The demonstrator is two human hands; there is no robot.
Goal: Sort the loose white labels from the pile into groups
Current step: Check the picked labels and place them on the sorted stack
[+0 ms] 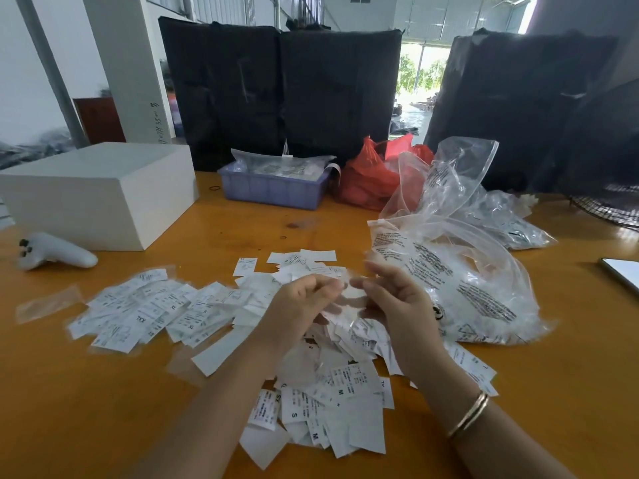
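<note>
Loose white labels lie on the orange table [103, 409] in three spreads. A wide pile [148, 309] at the left shows XL and XXL prints. A near pile [332, 392] shows S and M prints. A small far group [301, 262] lies beyond my hands. Over the middle, my left hand [304, 302] and my right hand [397, 305] are raised and close together. Both pinch a thin, pale, blurred label [352, 299] between their fingertips. A gold bangle sits on my right wrist.
A large printed clear bag [460, 288] lies right of my hands, with more clear bags behind it. At the back stand a white box [96, 195], a blue crate [276, 188] and a red bag [366, 181]. A white controller [55, 252] lies at the left and a phone [622, 271] at the right edge.
</note>
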